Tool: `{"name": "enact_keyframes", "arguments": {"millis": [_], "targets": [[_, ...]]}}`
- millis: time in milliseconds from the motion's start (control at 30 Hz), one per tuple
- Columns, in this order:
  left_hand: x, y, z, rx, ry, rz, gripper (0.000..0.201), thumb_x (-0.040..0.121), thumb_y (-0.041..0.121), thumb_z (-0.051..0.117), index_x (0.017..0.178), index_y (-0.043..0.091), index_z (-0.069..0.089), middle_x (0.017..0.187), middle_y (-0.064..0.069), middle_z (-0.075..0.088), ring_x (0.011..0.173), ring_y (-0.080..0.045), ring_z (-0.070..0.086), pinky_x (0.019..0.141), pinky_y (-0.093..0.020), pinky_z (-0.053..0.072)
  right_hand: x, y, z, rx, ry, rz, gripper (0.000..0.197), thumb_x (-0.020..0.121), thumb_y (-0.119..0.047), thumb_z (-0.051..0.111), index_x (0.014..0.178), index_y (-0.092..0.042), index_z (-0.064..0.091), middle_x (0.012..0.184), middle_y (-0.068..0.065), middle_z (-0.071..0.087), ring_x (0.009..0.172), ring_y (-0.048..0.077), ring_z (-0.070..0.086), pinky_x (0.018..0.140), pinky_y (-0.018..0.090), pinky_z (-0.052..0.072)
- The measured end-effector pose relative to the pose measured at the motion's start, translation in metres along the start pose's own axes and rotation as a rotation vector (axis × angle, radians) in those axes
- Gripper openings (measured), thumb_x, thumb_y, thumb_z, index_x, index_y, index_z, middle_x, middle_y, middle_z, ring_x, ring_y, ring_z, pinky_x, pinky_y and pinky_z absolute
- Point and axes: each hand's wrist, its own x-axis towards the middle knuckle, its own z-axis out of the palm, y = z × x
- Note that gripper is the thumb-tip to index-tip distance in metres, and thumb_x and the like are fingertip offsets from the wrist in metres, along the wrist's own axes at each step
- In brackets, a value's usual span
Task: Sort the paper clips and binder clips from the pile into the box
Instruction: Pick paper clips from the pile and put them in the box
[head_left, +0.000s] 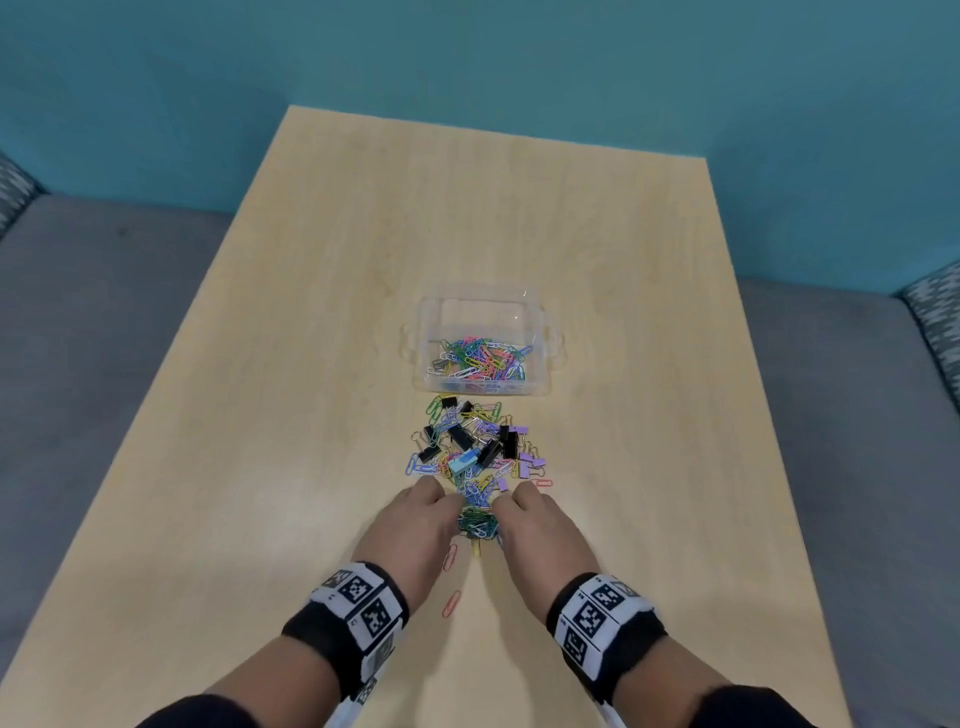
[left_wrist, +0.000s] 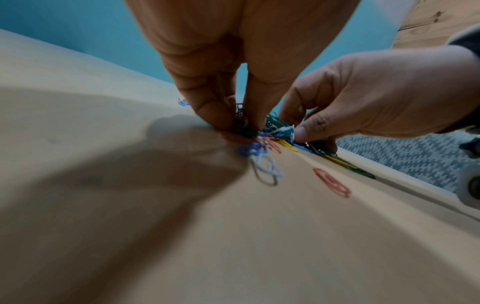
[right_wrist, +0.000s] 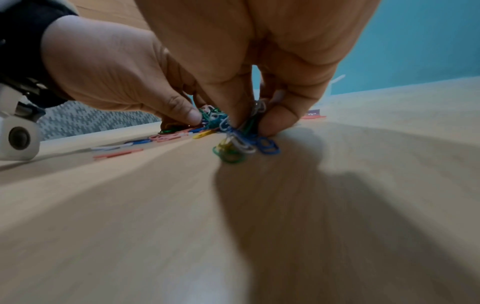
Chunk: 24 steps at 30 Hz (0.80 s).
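Note:
A mixed pile (head_left: 475, 444) of coloured paper clips and black, purple and blue binder clips lies on the table just in front of a clear plastic box (head_left: 540, 384), which holds several paper clips. At the pile's near edge, my left hand (head_left: 421, 525) and right hand (head_left: 530, 525) meet over a bunch of paper clips (head_left: 477, 522). In the left wrist view my left hand (left_wrist: 235, 123) pinches clips from that bunch (left_wrist: 275, 131) between thumb and fingers. In the right wrist view my right hand (right_wrist: 246, 125) pinches a hanging cluster of clips (right_wrist: 241, 144).
Loose red paper clips (head_left: 451, 603) lie on the light wooden table (head_left: 260, 415) between my wrists. A grey sofa (head_left: 93, 338) flanks the table on both sides, and a teal wall (head_left: 467, 52) stands behind it.

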Motion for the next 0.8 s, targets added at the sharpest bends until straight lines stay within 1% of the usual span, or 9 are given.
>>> {"name": "enact_keyframes", "arguments": {"millis": [133, 233, 333, 433, 467, 533, 600, 700, 800], "targets": [[-0.006, -0.003, -0.004, -0.007, -0.018, -0.023, 0.023, 0.066, 0.010, 0.076, 0.078, 0.019, 0.059, 0.076, 0.002, 0.050, 0.053, -0.021, 0.052, 0.044, -0.027, 0.039, -0.005, 0.001, -0.010, 0.003, -0.051, -0.002, 0.038, 0.067, 0.012, 0.047, 0.094, -0.015, 0.045, 0.101, 0.007, 0.045, 0.079, 0.030, 0.043, 0.063, 0.034, 0.029], [-0.008, -0.007, -0.004, -0.018, -0.022, -0.065, 0.025, 0.067, 0.007, 0.073, 0.080, 0.021, 0.058, 0.076, 0.006, 0.048, 0.058, -0.018, 0.052, 0.047, -0.028, 0.043, -0.005, 0.005, -0.012, 0.049, -0.022, 0.053, 0.026, 0.079, 0.004, 0.049, 0.086, -0.019, 0.040, 0.089, 0.000, 0.040, 0.070, 0.024, 0.036, 0.061, 0.031, 0.028], [-0.008, -0.006, -0.010, -0.156, 0.011, -0.145, 0.005, 0.084, 0.015, 0.061, 0.087, 0.019, 0.061, 0.082, 0.005, 0.051, 0.071, -0.020, 0.055, 0.062, -0.029, 0.044, -0.005, 0.011, -0.014, 0.264, -0.018, 0.156, 0.010, 0.089, -0.010, 0.050, 0.090, -0.020, 0.055, 0.086, -0.005, 0.049, 0.073, 0.018, 0.048, 0.062, 0.028, 0.034], [-0.008, -0.007, -0.016, -0.346, -0.010, -0.252, 0.006, 0.086, 0.022, 0.059, 0.090, 0.024, 0.064, 0.082, 0.009, 0.055, 0.077, -0.015, 0.056, 0.069, -0.027, 0.042, -0.004, 0.015, -0.022, 0.649, -0.086, 0.328, 0.018, 0.084, -0.006, 0.054, 0.076, -0.022, 0.058, 0.069, -0.005, 0.058, 0.057, 0.014, 0.054, 0.053, 0.024, 0.042], [-0.008, -0.007, -0.019, -0.462, -0.017, -0.303, 0.005, 0.084, 0.019, 0.063, 0.086, 0.023, 0.066, 0.078, 0.008, 0.059, 0.073, -0.016, 0.059, 0.068, -0.028, 0.047, -0.004, 0.016, -0.025, 0.784, -0.122, 0.380, 0.020, 0.082, -0.003, 0.054, 0.073, -0.021, 0.058, 0.063, -0.002, 0.057, 0.052, 0.016, 0.053, 0.049, 0.026, 0.044], [-0.007, -0.006, -0.029, -0.733, -0.052, -0.381, 0.010, 0.081, 0.010, 0.066, 0.075, 0.018, 0.066, 0.063, 0.004, 0.061, 0.056, -0.018, 0.061, 0.058, -0.031, 0.054, -0.001, 0.018, -0.039, 0.951, -0.194, 0.418, 0.018, 0.080, 0.002, 0.055, 0.074, -0.014, 0.058, 0.060, 0.006, 0.055, 0.050, 0.019, 0.052, 0.045, 0.026, 0.042], [0.000, -0.005, -0.046, -0.909, -0.084, -0.393, 0.022, 0.082, 0.004, 0.066, 0.065, 0.017, 0.064, 0.052, 0.001, 0.057, 0.046, -0.019, 0.054, 0.047, -0.027, 0.047, 0.007, 0.020, -0.057, 0.980, -0.231, 0.400, 0.015, 0.076, 0.000, 0.054, 0.075, -0.014, 0.060, 0.058, 0.009, 0.057, 0.047, 0.021, 0.052, 0.044, 0.024, 0.035], [0.033, -0.011, -0.076, -0.943, -0.008, -0.368, 0.025, 0.082, 0.002, 0.068, 0.062, 0.018, 0.063, 0.047, -0.001, 0.057, 0.045, -0.020, 0.054, 0.047, -0.029, 0.047, 0.038, 0.024, -0.088, 0.993, -0.156, 0.380, 0.018, 0.079, 0.003, 0.053, 0.076, -0.014, 0.059, 0.055, 0.010, 0.058, 0.042, 0.020, 0.052, 0.043, 0.023, 0.032], [0.080, -0.015, -0.104, -0.793, 0.128, -0.343, 0.017, 0.082, 0.009, 0.069, 0.068, 0.018, 0.064, 0.053, -0.001, 0.064, 0.048, -0.018, 0.062, 0.058, -0.038, 0.055, 0.082, 0.029, -0.116, 0.911, 0.034, 0.341, 0.015, 0.083, 0.001, 0.056, 0.077, -0.012, 0.060, 0.059, 0.010, 0.061, 0.047, 0.021, 0.056, 0.046, 0.036, 0.048]]}}
